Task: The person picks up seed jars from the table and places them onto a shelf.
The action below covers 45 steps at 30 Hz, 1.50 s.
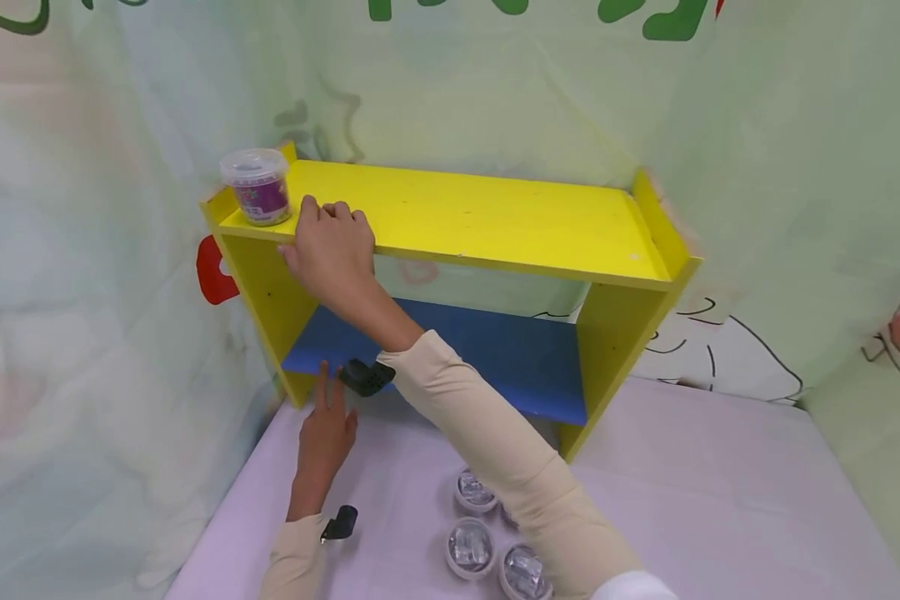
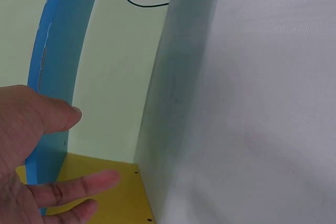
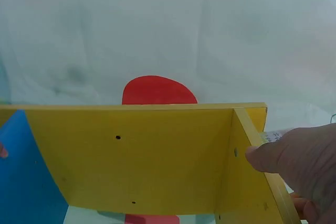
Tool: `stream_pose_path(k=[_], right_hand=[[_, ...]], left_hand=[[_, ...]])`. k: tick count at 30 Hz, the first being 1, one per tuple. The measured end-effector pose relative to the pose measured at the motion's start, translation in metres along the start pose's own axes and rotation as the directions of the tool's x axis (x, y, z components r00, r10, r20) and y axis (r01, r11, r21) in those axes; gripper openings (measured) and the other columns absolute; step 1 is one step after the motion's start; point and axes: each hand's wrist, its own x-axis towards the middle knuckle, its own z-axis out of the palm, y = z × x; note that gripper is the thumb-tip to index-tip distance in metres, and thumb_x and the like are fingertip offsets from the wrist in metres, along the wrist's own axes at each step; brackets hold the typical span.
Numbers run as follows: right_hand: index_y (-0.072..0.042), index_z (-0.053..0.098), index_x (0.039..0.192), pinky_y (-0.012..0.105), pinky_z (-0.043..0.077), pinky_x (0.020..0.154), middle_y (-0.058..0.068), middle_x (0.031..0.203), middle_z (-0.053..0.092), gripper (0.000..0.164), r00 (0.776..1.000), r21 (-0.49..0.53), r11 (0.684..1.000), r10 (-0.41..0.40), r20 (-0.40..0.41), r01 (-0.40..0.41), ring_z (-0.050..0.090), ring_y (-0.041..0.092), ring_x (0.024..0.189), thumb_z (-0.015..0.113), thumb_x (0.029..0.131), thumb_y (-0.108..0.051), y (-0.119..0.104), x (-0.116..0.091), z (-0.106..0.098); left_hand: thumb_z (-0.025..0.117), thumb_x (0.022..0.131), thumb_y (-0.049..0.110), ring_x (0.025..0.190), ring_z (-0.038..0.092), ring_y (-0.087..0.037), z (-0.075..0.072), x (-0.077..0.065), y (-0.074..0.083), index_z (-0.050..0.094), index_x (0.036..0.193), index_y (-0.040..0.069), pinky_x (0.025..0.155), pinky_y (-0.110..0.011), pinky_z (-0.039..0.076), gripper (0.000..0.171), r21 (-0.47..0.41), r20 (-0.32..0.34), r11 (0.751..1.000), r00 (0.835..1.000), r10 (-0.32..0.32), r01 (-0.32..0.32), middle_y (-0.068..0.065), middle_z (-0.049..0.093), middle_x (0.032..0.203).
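A small shelf unit with yellow boards and a blue lower shelf stands on the table. My right hand grips the front edge of the top board near its left end, thumb below and fingers above. Right beside those fingers, on the board's left end, sits a lidded clear plastic tub with a purple label. Lower down, my left hand is at the front left of the blue shelf, its fingers straight. In the left wrist view its thumb and fingers are spread, holding nothing.
Several round clear tubs with silvery contents stand on the pale tablecloth, partly hidden behind my right forearm. Printed cloth walls rise behind the unit and along both sides.
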Motion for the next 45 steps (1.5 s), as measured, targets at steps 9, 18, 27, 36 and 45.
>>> stream_pose_path(k=[9,18,27,36,45], right_hand=[[-0.013,0.041,0.148,0.034,0.035,0.110,0.001,0.149,0.048,0.066,0.976,-0.132,0.987,-0.116,-0.185,0.093,0.041,0.019,0.140,0.055,0.096,-0.051,0.030,-0.038,0.016],[-0.013,0.040,0.148,0.038,0.030,0.115,0.005,0.153,0.043,0.066,0.945,-0.156,0.969,-0.224,-0.237,0.191,0.036,0.021,0.143,0.060,0.094,-0.046,0.055,-0.060,0.025],[-0.013,0.045,0.145,0.040,0.028,0.116,0.007,0.152,0.044,0.058,0.909,-0.061,0.949,-0.314,-0.275,0.309,0.037,0.024,0.142,0.059,0.096,-0.040,0.078,-0.072,0.019],[-0.006,0.064,0.123,0.040,0.044,0.106,0.012,0.127,0.063,0.034,0.760,0.152,0.816,-0.429,-0.489,0.558,0.056,0.026,0.123,0.066,0.093,-0.022,0.106,-0.101,0.024],[-0.008,0.070,0.109,0.030,0.052,0.090,0.006,0.110,0.068,0.019,0.807,0.353,0.733,-0.460,-0.371,0.581,0.062,0.019,0.107,0.068,0.091,-0.014,0.142,-0.153,0.036]], left_hand=[[0.069,0.090,0.015,0.038,0.032,-0.010,0.005,0.008,0.001,0.028,0.152,0.006,0.040,-0.022,0.030,0.075,0.006,0.064,1.000,0.998,-0.014,0.013,-0.022,0.020,0.159],[0.070,0.089,0.014,0.038,0.035,-0.013,0.004,0.010,-0.002,0.026,0.152,0.006,0.040,-0.023,0.032,0.077,0.008,0.099,0.999,0.994,-0.048,0.047,-0.022,0.018,0.160],[0.068,0.090,0.016,0.039,0.034,-0.013,0.005,0.011,-0.008,0.026,0.152,0.003,0.042,-0.022,0.034,0.076,0.034,0.081,0.999,0.996,-0.044,0.042,-0.025,0.018,0.159],[0.070,0.088,0.013,0.036,0.032,-0.012,0.002,0.008,-0.005,0.029,0.150,-0.001,0.039,-0.022,0.032,0.074,0.021,0.028,1.000,0.999,-0.023,0.022,-0.028,0.022,0.156],[0.072,0.086,0.011,0.037,0.032,-0.014,0.007,0.013,-0.001,0.025,0.152,0.002,0.038,-0.024,0.030,0.081,-0.007,0.022,1.000,0.999,-0.029,0.029,-0.024,0.015,0.160]])
